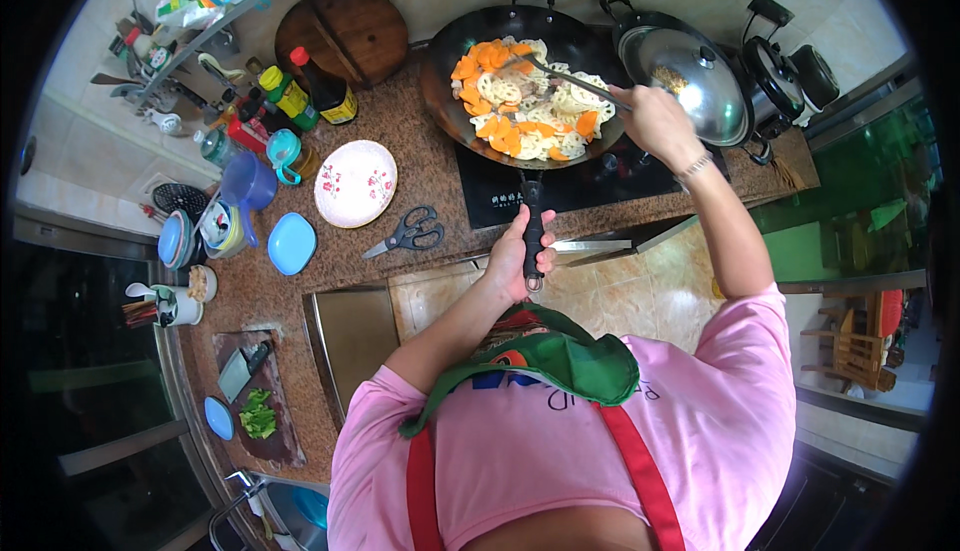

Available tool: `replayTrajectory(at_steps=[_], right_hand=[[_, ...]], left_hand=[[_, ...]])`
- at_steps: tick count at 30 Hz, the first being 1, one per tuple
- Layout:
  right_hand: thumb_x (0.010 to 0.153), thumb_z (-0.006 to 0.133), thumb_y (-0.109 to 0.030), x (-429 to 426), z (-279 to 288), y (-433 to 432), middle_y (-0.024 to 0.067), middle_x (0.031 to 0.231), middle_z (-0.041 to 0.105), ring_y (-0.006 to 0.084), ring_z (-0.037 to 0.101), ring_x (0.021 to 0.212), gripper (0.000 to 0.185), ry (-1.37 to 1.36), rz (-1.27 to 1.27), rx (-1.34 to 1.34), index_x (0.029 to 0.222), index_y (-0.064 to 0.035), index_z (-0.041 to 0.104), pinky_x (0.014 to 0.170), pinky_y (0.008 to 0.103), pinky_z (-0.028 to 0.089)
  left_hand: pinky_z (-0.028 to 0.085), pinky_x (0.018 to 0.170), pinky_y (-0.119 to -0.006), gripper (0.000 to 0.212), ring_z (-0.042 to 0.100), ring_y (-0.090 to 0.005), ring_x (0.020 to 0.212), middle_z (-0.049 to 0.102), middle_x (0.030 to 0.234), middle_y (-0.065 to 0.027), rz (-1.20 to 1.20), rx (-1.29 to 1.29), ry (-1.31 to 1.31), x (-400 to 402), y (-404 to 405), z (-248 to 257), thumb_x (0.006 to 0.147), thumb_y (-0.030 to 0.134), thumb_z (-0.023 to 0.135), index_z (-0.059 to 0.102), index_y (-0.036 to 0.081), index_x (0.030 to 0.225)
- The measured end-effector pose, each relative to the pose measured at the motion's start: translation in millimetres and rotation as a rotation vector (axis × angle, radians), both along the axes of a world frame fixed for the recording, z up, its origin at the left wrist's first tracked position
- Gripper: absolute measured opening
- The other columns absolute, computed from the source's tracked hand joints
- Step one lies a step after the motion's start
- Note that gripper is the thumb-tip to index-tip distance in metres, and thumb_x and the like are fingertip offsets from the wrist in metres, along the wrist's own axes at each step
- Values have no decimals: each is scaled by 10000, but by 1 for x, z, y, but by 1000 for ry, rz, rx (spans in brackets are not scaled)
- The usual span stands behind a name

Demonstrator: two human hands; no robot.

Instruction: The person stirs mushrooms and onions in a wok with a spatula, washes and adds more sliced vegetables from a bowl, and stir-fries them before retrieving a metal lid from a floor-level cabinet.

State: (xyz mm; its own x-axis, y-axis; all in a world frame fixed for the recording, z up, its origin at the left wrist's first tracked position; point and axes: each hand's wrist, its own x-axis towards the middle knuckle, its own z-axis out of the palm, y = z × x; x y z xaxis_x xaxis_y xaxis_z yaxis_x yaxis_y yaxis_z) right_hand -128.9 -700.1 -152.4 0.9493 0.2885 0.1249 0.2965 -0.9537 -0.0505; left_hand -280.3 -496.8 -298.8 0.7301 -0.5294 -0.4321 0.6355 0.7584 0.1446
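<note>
My left hand (514,255) is wrapped around the black handle (532,228) of a large wok (450,112) on the induction cooktop (495,195). In my right hand (656,123) is the shaft of a metal spatula (581,84), which reaches down into the wok. Its blade sits among the food and is partly hidden. Lotus root slices (577,105) and orange carrot slices (469,67) fill much of the wok, with some brownish pieces, perhaps meat, near the middle.
A lidded pan (682,71) stands right of the wok. Left on the counter are a floral plate (356,183), kitchen scissors (412,234), a blue dish (292,243) and several sauce bottles (324,86). Farther off, a cleaver (238,373) and chopped greens (258,414) lie on a cutting board (281,431).
</note>
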Motion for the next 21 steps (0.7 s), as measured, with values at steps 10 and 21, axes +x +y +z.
replayTrajectory(at_steps=[10, 21], right_hand=[[876, 638, -319, -3, 41, -48, 195, 826, 670, 370, 653, 810, 305, 79, 50, -277, 880, -22, 701, 726, 452, 519], [563, 834, -281, 71, 172, -26, 78, 695, 668, 271, 655, 687, 290, -111, 604, -495, 754, -77, 755, 597, 388, 488]], left_hand=[[344, 442, -240, 433, 414, -111, 520, 466, 714, -16, 10, -23, 12, 1, 3, -5, 997, 489, 399, 504, 103, 1163], [359, 464, -250, 466, 427, -115, 535, 480, 734, -15, -3, -39, -27, 0, 4, -9, 983, 526, 401, 472, 106, 1174]])
